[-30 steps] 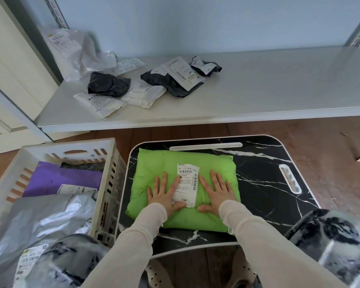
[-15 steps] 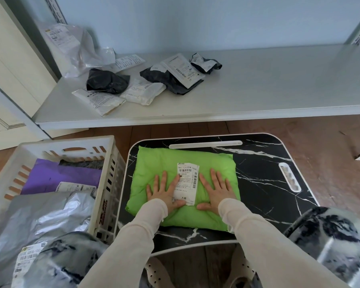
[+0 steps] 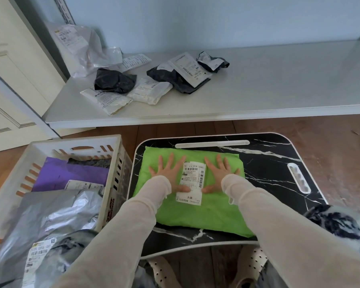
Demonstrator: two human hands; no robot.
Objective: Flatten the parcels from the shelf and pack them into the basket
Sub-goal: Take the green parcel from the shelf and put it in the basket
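Observation:
A bright green parcel (image 3: pixel 195 217) with a white shipping label lies on the black marble-patterned lap table (image 3: pixel 268 169). My left hand (image 3: pixel 167 172) presses flat on it left of the label, fingers spread. My right hand (image 3: pixel 219 173) presses flat to the right of the label in the same way. The white slatted basket (image 3: pixel 116 169) stands to the left of the table and holds a purple parcel (image 3: pixel 71 175) and a silver parcel (image 3: pixel 46 217). Several small black and white parcels (image 3: pixel 146 84) lie on the grey shelf (image 3: pixel 279 88) behind.
A large clear plastic bag (image 3: pixel 81 44) leans at the shelf's back left corner. A white door (image 3: pixel 10 80) stands at the left. My patterned knee (image 3: pixel 345 225) is at the right, and wooden floor (image 3: pixel 330 142) lies between shelf and table.
Both hands have slid away from me across the green parcel, toward its far edge, still pressing flat. The parcel looks flatter.

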